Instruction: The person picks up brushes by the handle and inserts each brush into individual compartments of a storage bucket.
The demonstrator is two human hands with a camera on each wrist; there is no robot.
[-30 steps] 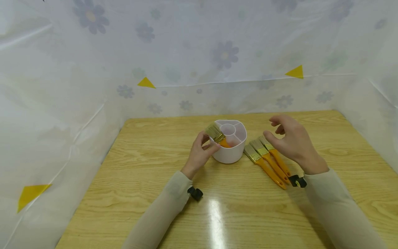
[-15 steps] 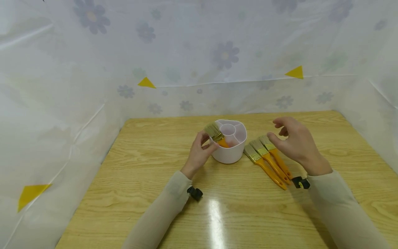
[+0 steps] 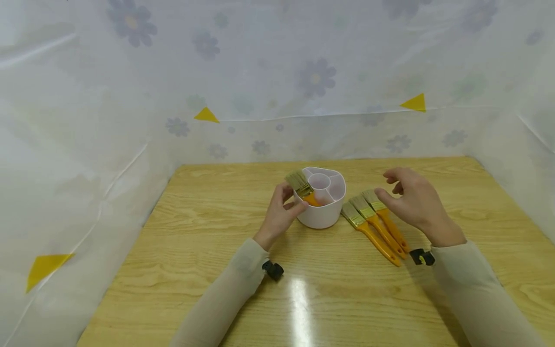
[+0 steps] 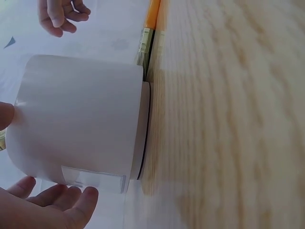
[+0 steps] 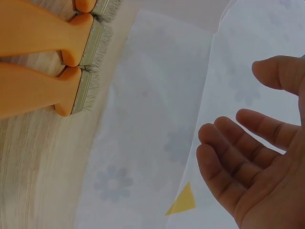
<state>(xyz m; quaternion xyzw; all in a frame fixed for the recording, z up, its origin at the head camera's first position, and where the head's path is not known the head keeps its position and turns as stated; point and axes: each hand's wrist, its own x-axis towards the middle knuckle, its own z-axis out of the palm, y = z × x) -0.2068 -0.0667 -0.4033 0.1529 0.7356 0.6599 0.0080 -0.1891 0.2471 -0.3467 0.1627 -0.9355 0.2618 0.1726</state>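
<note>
A white compartmented holder (image 3: 320, 217) stands upright on the table, with a round section in the middle. One flat paintbrush (image 3: 299, 183) leans in its left compartment, bristles up, its orange handle mostly hidden inside. My left hand (image 3: 281, 212) grips the holder's left side, thumb near the front rim; in the left wrist view its fingertips (image 4: 86, 200) touch the wall beside a clear label patch. Right of the holder, three paintbrushes (image 3: 374, 224) with orange handles lie side by side. Above and right of them hovers my right hand (image 3: 412, 200), fingers loosely bent, holding nothing.
The wood-grain table (image 3: 208, 207) is enclosed by pale flowered sheeting (image 3: 260, 72) at the back and sides. Yellow triangles (image 3: 207, 114) mark the sheeting. Small black devices (image 3: 273, 270) are strapped at both wrists.
My right hand has drifted slightly right and toward me, away from the holder. The left hand, the holder and the brushes stay as they were.
</note>
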